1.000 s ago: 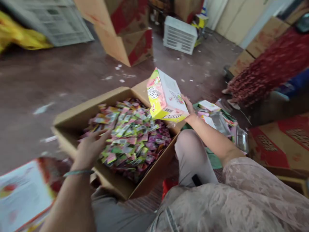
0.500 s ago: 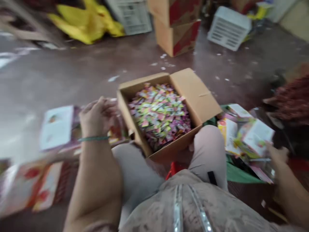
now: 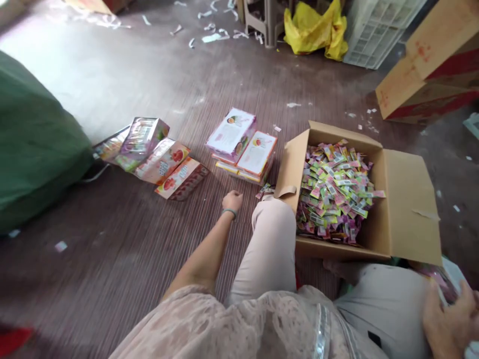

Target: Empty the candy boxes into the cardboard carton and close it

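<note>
My left hand [image 3: 232, 200], with a green band on its wrist, hangs over the floor just left of my knee. Its fingers are curled and nothing shows in them. Just beyond it lie flat printed cartons [image 3: 235, 134], purple-edged and orange-edged, some stacked. At the lower right edge my right hand [image 3: 447, 314] grips a small carton [image 3: 451, 276], white and purple, partly cut off by the frame. Between my legs and the far floor stands an open cardboard box [image 3: 409, 199] heaped with small colourful sachets [image 3: 335, 189].
More printed cartons [image 3: 170, 164] lie to the left, beside a large green sack [image 3: 33, 144]. At the back are a yellow bag [image 3: 314, 30], a white plastic crate [image 3: 377, 37] and stacked cardboard boxes [image 3: 422, 75]. Paper scraps [image 3: 211, 37] litter the floor.
My view has swung left, so the box appears farther right. My left hand is now lower, nearer my knee. My right hand has come in toward my right leg with a carton in it.
</note>
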`<state>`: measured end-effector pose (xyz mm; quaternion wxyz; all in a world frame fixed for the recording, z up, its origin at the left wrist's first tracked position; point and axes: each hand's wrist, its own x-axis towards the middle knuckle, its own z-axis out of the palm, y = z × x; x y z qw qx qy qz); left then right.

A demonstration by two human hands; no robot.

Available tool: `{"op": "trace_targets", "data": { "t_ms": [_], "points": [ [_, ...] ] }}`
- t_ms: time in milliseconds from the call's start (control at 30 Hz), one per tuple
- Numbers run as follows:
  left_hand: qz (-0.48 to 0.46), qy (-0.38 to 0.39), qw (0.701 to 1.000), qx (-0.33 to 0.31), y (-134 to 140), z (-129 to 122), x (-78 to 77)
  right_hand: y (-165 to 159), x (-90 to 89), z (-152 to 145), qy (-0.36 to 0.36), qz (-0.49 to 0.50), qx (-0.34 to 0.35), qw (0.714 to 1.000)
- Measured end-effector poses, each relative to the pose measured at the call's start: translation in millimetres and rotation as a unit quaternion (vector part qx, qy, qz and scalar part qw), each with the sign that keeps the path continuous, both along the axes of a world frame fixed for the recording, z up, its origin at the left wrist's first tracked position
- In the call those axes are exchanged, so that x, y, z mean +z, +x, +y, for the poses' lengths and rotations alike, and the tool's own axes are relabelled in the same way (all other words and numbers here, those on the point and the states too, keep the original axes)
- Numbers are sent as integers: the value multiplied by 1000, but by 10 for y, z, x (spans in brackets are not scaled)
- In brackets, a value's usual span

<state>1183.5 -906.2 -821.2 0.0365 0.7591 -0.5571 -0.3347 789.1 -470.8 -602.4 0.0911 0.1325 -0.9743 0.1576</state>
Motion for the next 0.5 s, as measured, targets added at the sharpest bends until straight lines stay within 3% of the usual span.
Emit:
{"op": "trace_targets", "data": {
  "t_ms": [133, 267, 500],
  "points": [
    [-14, 72, 994, -84, -207, 54, -484, -96, -40, -134, 67, -2, -24, 997],
    [-13, 117, 982, -147, -538, -125, -871, -128, 18, -167, 133, 17, 10, 991],
    [-31, 170, 977, -128, -805, -274, -1365, -64, 74, -174, 218, 16, 31, 975]
  ]
}}
